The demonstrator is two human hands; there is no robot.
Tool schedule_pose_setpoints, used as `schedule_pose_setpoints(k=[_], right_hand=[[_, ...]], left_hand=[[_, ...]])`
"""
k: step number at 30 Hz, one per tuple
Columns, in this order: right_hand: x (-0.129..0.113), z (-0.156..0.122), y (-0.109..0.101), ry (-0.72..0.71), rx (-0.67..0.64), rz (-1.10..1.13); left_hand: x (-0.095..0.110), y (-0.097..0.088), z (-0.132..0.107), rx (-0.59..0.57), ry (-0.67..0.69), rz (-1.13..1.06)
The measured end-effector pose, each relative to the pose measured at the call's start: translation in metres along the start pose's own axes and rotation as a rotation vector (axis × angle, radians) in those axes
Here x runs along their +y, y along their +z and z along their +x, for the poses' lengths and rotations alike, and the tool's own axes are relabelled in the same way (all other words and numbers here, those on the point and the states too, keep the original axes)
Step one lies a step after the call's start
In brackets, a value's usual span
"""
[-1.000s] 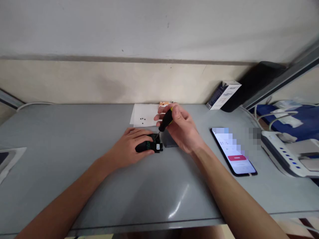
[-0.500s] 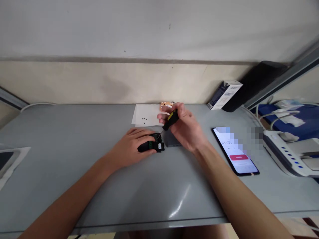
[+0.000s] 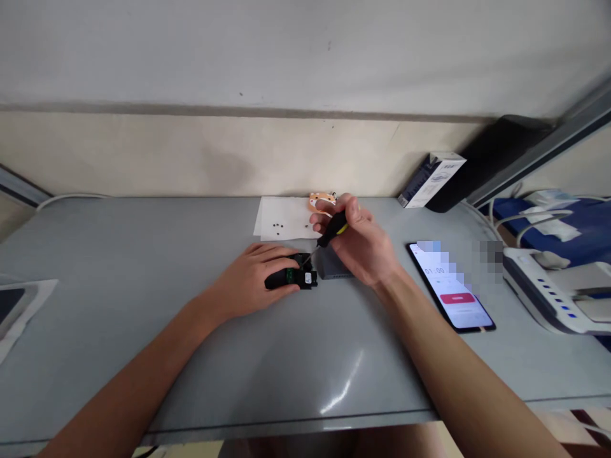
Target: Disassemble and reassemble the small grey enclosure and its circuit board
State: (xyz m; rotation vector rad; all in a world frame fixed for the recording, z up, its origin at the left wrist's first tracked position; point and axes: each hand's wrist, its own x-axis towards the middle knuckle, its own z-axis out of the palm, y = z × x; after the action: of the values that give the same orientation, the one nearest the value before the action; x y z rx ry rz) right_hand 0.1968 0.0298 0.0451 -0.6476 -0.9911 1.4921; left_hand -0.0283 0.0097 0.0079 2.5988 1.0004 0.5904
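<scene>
My left hand is closed around an opened black computer mouse and keeps it against the desk. Green circuit board and a small white label show at the mouse's right end. In my right hand is a black and yellow screwdriver, tilted, its thin shaft running down-left into the mouse's inside. Whether the tip sits in a screw is too small to tell. Just right of the mouse, a dark grey box lies partly hidden under my right hand.
Several tiny dark screws lie on white paper behind the mouse, near an orange animal-face trinket. To the right are a phone, a power strip and a carton. A tablet-like device is at far left.
The screwdriver handle has turned in my right hand, so its yellow stripe now faces lower right. My left hand and the mouse stay together; the whole view has shifted slightly.
</scene>
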Motion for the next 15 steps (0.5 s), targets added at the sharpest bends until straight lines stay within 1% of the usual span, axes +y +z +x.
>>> schedule_pose_setpoints(k=[4,6,9,11,13,15], right_hand=[[0.0068,0.0005,0.0008,-0.083,0.083,-0.034],[0.0068,0.0008,0.0032,-0.099,0.076,-0.014],[0.0022,0.0008,0.0049,-0.026,0.009,0.079],[-0.0001,0.0003,0.0044,0.006,-0.008,0.100],[0.0004,-0.0003,0.0033,-0.017,0.001,0.045],[0.0030,-0.0010,0.0024,-0.087,0.039,-0.075]], left_hand=[[0.0016,-0.0013,-0.0004,-0.010,-0.007,0.004],[0.0017,-0.0006,-0.0005,-0.014,-0.021,0.003],[0.0007,0.0011,-0.0005,-0.006,-0.017,-0.006],[0.0001,0.0016,-0.0003,-0.002,-0.013,-0.007],[0.0001,0.0010,-0.0001,-0.008,-0.018,-0.004],[0.0005,0.0000,0.0001,-0.020,-0.026,0.002]])
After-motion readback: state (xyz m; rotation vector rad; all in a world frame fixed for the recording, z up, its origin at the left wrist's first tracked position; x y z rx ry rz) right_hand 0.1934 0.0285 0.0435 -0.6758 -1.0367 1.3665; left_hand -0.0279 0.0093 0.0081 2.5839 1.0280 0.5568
